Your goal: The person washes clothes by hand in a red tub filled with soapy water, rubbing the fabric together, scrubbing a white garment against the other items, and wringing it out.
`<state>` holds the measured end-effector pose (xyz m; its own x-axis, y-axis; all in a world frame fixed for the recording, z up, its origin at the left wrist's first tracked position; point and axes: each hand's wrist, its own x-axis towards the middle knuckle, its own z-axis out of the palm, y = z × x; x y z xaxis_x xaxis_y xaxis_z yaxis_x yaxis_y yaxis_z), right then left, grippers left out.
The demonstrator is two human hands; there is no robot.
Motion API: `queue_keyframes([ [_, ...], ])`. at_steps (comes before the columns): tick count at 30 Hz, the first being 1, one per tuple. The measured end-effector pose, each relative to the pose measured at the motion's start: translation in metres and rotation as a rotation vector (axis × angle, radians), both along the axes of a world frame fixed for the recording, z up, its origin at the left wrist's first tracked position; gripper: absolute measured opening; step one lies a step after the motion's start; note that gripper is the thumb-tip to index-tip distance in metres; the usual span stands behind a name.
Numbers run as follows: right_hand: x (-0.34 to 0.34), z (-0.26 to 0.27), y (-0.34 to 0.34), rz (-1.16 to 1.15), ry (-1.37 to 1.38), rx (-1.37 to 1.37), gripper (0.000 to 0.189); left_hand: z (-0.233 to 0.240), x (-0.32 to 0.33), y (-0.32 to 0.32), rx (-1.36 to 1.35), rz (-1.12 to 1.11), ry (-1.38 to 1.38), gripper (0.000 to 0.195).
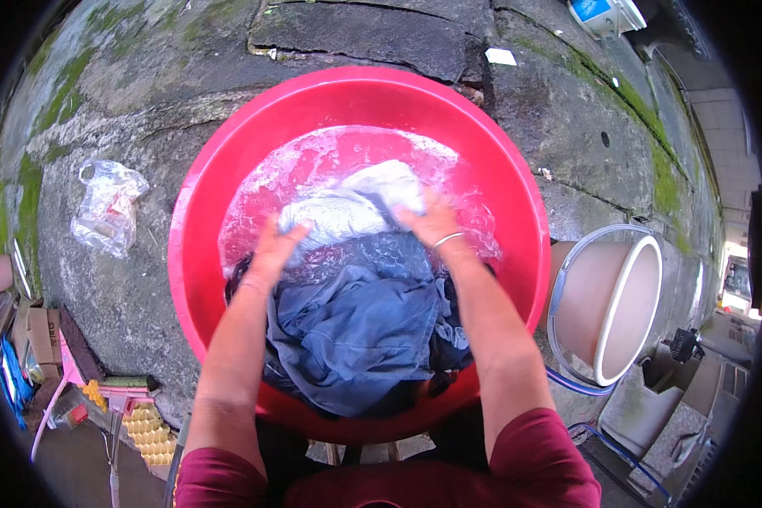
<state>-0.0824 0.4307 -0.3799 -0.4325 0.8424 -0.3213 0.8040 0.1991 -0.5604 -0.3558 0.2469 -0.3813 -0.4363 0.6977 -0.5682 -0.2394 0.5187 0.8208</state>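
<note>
A large red plastic basin [362, 95] stands before me with soapy water in it. Both my hands are at a wet white cloth [343, 209] that lies in the water. My left hand [279, 244] is at the cloth's left end, thumb apart from the fingers. My right hand [432, 222] has its thumb and fingers around the cloth's right end; a bangle circles that wrist. Nearer to me, a heap of blue denim-like cloth [362, 324] fills the basin's near side, with darker clothes partly under it. Blur and foam hide some fingertips.
A beige bucket [584, 298] lies tipped at the basin's right, beside a blue hose [578, 381]. A clear plastic bag [108, 206] lies on the mossy stone ground at left. Brooms and a cardboard box [43, 333] are at lower left. A white bucket [603, 16] stands at the top right.
</note>
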Motion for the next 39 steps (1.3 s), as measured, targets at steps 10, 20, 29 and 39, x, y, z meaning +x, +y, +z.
queue_keyframes([
  [10,0.002,0.013,0.023,-0.12,-0.068,0.057,0.088,0.046,0.029,0.034,0.107,0.188,-0.55,0.059],
  [20,-0.12,0.139,-0.114,0.569,0.504,0.287,0.028,0.063,0.051,0.053,0.378,0.197,-0.863,0.085],
  [29,-0.05,0.05,0.005,0.034,-0.078,0.135,0.051,0.091,0.091,0.067,-0.029,0.328,-0.628,0.034],
  [39,-0.071,0.053,-0.039,0.203,-0.04,0.034,0.051,0.054,0.065,0.044,0.109,0.093,-0.848,0.085],
])
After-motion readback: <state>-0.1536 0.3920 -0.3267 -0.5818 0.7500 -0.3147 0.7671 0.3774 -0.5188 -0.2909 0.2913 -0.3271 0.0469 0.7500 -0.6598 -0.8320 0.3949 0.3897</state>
